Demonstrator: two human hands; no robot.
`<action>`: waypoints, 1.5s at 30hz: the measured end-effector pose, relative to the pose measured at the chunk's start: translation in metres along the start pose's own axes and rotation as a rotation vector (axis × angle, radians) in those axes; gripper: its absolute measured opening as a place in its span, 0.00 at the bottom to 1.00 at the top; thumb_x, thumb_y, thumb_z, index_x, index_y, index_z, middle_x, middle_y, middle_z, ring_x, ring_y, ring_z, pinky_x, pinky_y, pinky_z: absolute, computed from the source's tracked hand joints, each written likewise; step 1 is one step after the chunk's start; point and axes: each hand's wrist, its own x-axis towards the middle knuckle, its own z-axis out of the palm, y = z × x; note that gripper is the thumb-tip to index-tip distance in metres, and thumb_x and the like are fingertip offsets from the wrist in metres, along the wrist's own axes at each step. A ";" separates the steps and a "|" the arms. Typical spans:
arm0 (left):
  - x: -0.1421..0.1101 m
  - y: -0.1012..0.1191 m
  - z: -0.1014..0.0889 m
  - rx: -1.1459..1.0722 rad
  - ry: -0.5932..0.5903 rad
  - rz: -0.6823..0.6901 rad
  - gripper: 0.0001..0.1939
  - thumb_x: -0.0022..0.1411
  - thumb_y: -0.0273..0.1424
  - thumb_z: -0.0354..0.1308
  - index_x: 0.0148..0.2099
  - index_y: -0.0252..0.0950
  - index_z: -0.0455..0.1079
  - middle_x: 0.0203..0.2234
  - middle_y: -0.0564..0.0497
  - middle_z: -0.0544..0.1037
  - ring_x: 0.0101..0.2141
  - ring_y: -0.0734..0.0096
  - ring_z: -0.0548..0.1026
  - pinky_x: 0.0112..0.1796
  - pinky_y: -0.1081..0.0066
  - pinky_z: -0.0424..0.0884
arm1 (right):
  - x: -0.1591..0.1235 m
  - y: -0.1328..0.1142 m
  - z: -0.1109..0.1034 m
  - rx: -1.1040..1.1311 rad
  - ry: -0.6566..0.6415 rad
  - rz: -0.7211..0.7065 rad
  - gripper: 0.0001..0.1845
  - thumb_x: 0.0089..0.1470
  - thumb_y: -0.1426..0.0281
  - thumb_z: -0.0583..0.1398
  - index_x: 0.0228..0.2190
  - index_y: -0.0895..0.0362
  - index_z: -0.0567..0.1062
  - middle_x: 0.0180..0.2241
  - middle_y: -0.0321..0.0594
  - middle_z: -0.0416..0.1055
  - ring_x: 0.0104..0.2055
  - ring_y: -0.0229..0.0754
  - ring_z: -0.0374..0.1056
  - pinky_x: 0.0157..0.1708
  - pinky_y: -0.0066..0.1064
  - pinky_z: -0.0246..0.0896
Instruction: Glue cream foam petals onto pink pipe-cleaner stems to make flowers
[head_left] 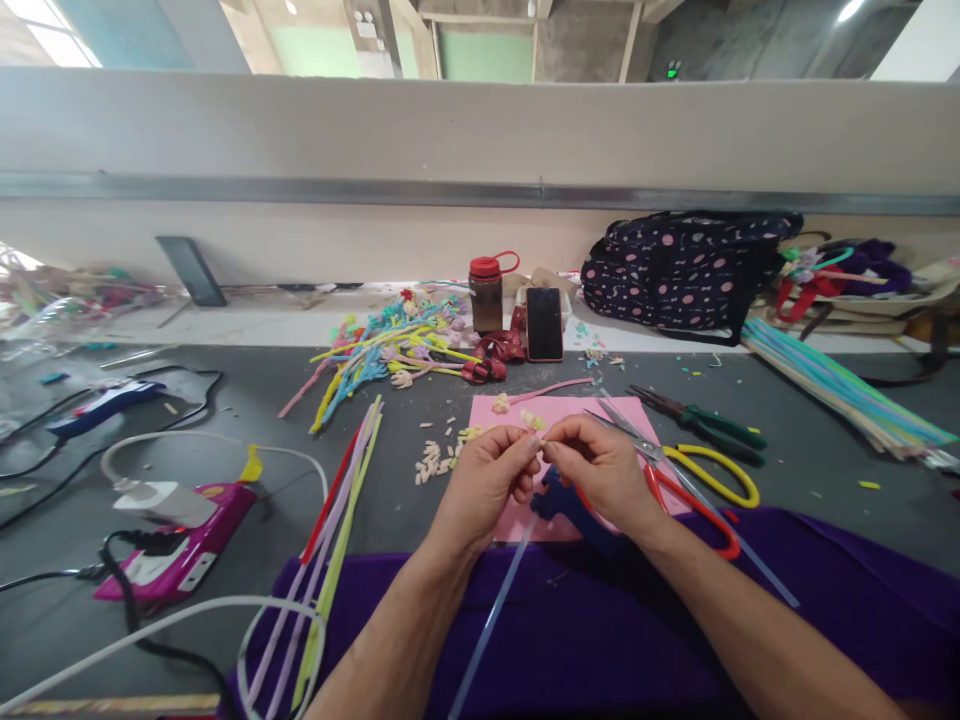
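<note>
My left hand (491, 475) and my right hand (600, 465) meet over a pink sheet (517, 525), fingertips pinched together. Between them is a tiny pale piece (541, 444), mostly hidden by the fingers. A dark blue tool (559, 500) lies under my right hand, with a translucent stick (491, 610) pointing toward me. Just beyond the fingers rests a pink stem with a cream tuft (501, 403). Short cream fuzzy pieces (431, 465) are scattered left of my left hand. Scissors with red and yellow handles (675, 465) lie beside my right hand.
Green-handled pliers (709, 420) lie to the right, near a bundle of fuzzy stems (847, 390). At the back stand a bottle (486, 300), a phone (544, 325) and a patterned bag (682, 270). A magenta power strip (187, 550) and cables spread across the left.
</note>
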 end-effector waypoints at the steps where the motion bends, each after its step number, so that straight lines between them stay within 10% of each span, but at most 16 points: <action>1: -0.001 0.001 0.000 0.006 -0.006 -0.003 0.12 0.53 0.36 0.60 0.26 0.33 0.66 0.15 0.57 0.68 0.14 0.85 0.62 0.16 0.82 0.59 | 0.000 -0.001 0.000 -0.003 -0.004 0.004 0.03 0.50 0.70 0.60 0.28 0.57 0.71 0.23 0.32 0.67 0.20 0.31 0.62 0.18 0.22 0.59; 8: -0.002 0.007 -0.004 0.069 0.067 0.044 0.12 0.52 0.37 0.61 0.27 0.33 0.66 0.16 0.57 0.68 0.15 0.85 0.62 0.16 0.83 0.57 | 0.001 -0.010 -0.010 -0.227 -0.058 -0.032 0.07 0.53 0.66 0.57 0.29 0.57 0.71 0.23 0.33 0.68 0.21 0.32 0.63 0.21 0.23 0.58; 16: 0.004 0.008 -0.016 0.328 0.346 0.188 0.12 0.51 0.39 0.59 0.27 0.35 0.67 0.16 0.58 0.69 0.15 0.82 0.63 0.15 0.81 0.56 | -0.017 -0.022 -0.025 -1.376 -0.319 0.062 0.19 0.49 0.55 0.56 0.26 0.59 0.74 0.26 0.47 0.74 0.27 0.49 0.71 0.25 0.33 0.55; 25: 0.000 0.011 -0.013 0.906 0.562 0.453 0.07 0.54 0.32 0.55 0.26 0.37 0.71 0.18 0.58 0.73 0.21 0.79 0.68 0.26 0.78 0.61 | -0.023 -0.007 -0.013 -1.438 -0.477 0.088 0.16 0.46 0.60 0.57 0.29 0.61 0.75 0.28 0.50 0.75 0.28 0.53 0.72 0.24 0.34 0.54; 36: 0.000 0.013 -0.019 0.980 0.570 0.419 0.07 0.54 0.32 0.54 0.26 0.38 0.71 0.18 0.57 0.74 0.21 0.78 0.69 0.25 0.77 0.59 | -0.011 -0.033 -0.051 -0.623 -0.314 0.231 0.09 0.49 0.66 0.56 0.30 0.57 0.72 0.27 0.39 0.71 0.28 0.41 0.66 0.24 0.28 0.55; 45: 0.000 0.013 -0.021 0.973 0.576 0.421 0.07 0.54 0.32 0.54 0.26 0.37 0.71 0.18 0.57 0.73 0.21 0.78 0.69 0.26 0.77 0.59 | -0.026 -0.019 -0.034 0.153 -0.196 0.184 0.22 0.54 0.58 0.51 0.44 0.59 0.71 0.35 0.45 0.71 0.23 0.38 0.65 0.22 0.29 0.60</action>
